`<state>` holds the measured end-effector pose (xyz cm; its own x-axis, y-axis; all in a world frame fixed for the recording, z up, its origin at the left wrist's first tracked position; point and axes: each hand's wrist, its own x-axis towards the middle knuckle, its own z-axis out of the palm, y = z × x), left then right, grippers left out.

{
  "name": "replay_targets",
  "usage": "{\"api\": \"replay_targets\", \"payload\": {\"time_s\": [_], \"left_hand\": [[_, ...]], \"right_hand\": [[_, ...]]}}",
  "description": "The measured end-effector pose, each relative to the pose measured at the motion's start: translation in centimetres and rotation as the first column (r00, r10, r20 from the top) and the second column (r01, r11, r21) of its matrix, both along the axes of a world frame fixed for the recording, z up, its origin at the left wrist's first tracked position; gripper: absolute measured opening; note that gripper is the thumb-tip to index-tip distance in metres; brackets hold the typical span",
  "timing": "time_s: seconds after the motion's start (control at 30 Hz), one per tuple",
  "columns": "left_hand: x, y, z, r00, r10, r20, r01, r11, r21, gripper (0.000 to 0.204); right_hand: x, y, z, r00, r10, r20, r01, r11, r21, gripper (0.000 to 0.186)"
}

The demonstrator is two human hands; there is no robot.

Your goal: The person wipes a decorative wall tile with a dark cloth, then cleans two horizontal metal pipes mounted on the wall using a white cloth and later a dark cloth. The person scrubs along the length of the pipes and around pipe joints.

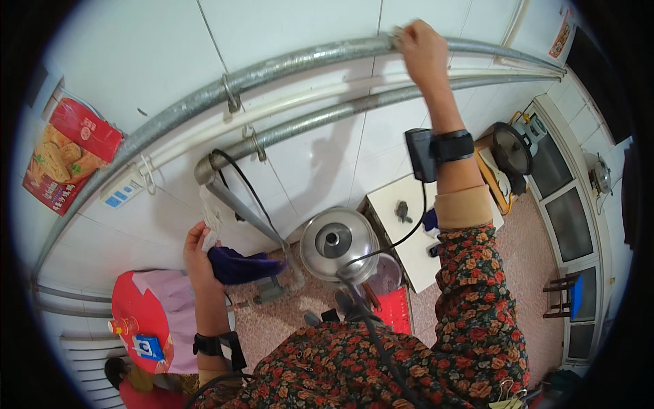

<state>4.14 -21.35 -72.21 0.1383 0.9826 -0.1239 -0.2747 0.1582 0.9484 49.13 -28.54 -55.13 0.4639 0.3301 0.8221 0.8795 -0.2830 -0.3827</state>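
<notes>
Grey pipe (pixel 306 60), right fingers (pixel 410 33) against it, closed on perhaps greyish cloth (pixel 396 37), left fingers (pixel 193 237) pinching white wad (pixel 212 223), red printed packet (pixel 83 129)

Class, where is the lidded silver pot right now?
In the head view, the lidded silver pot is near the centre, just left of the white tabletop and well right of the left hand.

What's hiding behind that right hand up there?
The thick metal pipe runs behind the right hand, and a blurry greyish wad pokes out beside it. Whatever else the hand covers can't be seen.
</notes>
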Motion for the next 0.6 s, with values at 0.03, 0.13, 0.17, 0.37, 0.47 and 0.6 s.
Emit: {"api": "replay_targets", "payload": {"time_s": [0.03,0.13,0.17,0.37,0.47,0.6], "left_hand": [[0.0,0.5,-0.3,0.988,0.067,-0.136,-0.070,0.997,-0.017,0.018],[-0.5,1.0,-1.4,0.987,0.118,-0.112,-0.124,0.991,-0.050,0.024],[-1.2,1.0,-1.6,0.990,0.051,-0.129,-0.054,0.998,-0.015,0.025],[-5.9,1.6,-3.2,0.988,0.104,-0.114,-0.107,0.994,-0.022,0.024],[-6.9,1.5,-3.8,0.977,0.156,-0.143,-0.177,0.973,-0.151,0.023],[-4.3,1.4,-4.5,0.996,0.058,-0.074,-0.066,0.993,-0.103,0.020]], "right_hand": [[-2.3,1.1,-0.1,0.980,0.112,0.162,-0.108,0.994,-0.033,0.013],[-7.2,4.4,-1.0,0.956,0.244,0.165,-0.214,0.960,-0.183,0.017],[-6.6,4.4,-1.2,0.932,0.274,0.239,-0.253,0.961,-0.113,0.019],[6.8,-2.0,-0.4,0.986,-0.045,0.159,0.057,0.996,-0.072,0.022],[7.5,-2.1,-0.5,0.945,-0.212,0.250,0.234,0.970,-0.061,0.016],[0.1,1.8,-2.0,0.950,0.127,0.285,-0.136,0.991,0.010,0.012]]}}
